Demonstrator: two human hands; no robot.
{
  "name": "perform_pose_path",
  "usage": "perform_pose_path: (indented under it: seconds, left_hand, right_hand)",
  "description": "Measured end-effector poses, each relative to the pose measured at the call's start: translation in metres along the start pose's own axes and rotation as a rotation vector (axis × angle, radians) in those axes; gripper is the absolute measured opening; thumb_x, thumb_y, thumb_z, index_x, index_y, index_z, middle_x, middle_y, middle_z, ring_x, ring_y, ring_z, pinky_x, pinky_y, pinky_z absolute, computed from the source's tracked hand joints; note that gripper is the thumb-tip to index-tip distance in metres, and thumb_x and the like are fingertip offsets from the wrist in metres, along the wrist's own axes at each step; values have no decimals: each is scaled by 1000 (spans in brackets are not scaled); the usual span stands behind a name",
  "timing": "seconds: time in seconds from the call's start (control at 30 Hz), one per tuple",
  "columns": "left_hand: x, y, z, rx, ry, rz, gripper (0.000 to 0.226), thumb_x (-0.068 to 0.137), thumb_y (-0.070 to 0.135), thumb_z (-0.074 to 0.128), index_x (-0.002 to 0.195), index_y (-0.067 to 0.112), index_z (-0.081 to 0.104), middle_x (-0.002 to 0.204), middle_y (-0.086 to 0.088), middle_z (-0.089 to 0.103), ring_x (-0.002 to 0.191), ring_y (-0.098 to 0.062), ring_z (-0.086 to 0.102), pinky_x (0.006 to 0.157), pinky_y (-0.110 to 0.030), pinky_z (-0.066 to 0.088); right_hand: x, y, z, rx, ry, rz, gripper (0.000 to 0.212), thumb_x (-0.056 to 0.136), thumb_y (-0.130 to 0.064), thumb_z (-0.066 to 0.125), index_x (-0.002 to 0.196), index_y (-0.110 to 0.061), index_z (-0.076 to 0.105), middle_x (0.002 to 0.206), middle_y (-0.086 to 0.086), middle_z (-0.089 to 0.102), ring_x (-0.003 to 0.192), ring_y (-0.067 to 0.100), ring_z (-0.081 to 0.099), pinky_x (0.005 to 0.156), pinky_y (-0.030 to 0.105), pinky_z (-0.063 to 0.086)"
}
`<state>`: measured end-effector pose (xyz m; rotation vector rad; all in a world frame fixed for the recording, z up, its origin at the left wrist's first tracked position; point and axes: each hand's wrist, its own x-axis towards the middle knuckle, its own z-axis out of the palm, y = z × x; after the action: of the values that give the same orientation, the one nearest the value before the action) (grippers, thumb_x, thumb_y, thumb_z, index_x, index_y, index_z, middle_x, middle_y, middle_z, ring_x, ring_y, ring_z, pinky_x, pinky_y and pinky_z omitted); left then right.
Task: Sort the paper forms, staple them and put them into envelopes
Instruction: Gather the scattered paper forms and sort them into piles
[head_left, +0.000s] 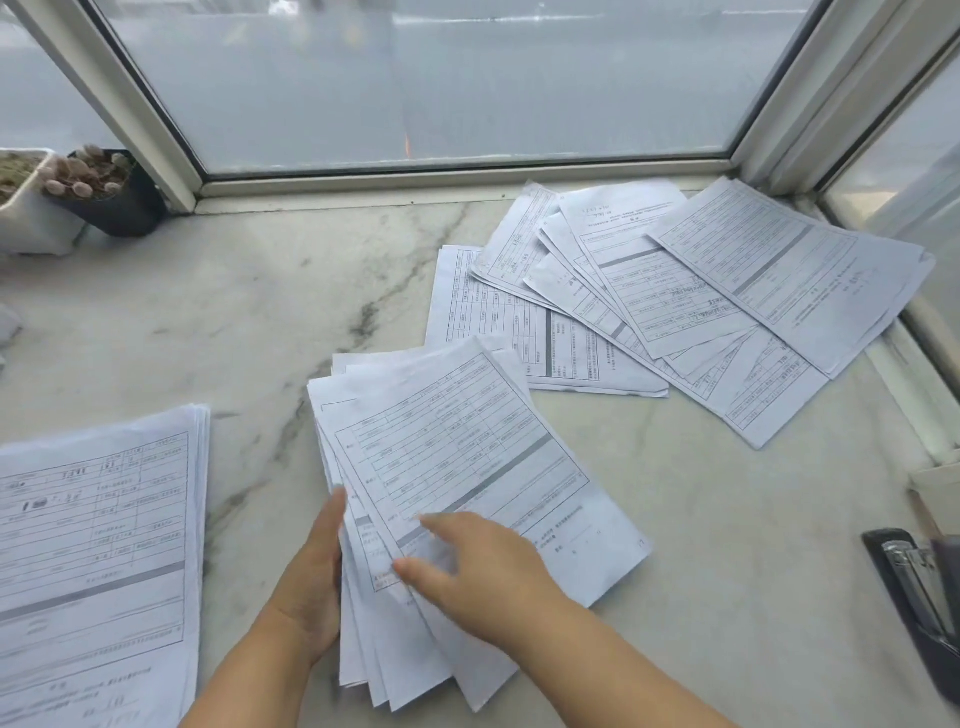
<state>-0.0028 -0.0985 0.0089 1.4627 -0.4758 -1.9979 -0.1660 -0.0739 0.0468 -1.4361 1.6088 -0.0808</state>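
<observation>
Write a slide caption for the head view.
Both hands square a fanned bundle of forms on a marble sill.

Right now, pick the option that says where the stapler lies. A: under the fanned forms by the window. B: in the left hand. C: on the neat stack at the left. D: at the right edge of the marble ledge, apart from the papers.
D: the black stapler lies at the right edge of the marble ledge, with no paper touching it.

You've got a marble sill (727, 545) under the window (441, 78), with a black plant pot (122, 200) touching a white pot (28, 213) far left.
</observation>
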Motion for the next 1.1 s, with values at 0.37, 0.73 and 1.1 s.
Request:
perform_pose_path:
  seconds: [0.37,0.73,1.1]
  left_hand:
    - [-5,0,0,194,144,164,28,81,1,69,108,7,68,103,-17,72,94,-34,70,87,-47,53]
    - [-33,50,16,346,-87,418,58,61,34,77,115,18,64,108,2,73,100,-14,69,78,-23,56]
    - [-13,31,21,362,246,508,19,86,-3,65,91,14,71,82,6,75,79,-11,72,62,-17,54]
  right_hand:
    - [48,95,-95,460,385,231,67,84,-31,74,142,-16,45,127,2,60,115,19,58,97,34,44]
    - [14,54,-105,1121,212,-54,23,95,-8,54,114,-13,65,109,6,74,95,20,72,71,28,59]
    - [16,37,-81,967,320,-124,28,91,9,52,108,-8,67,103,6,75,100,25,70,76,26,58]
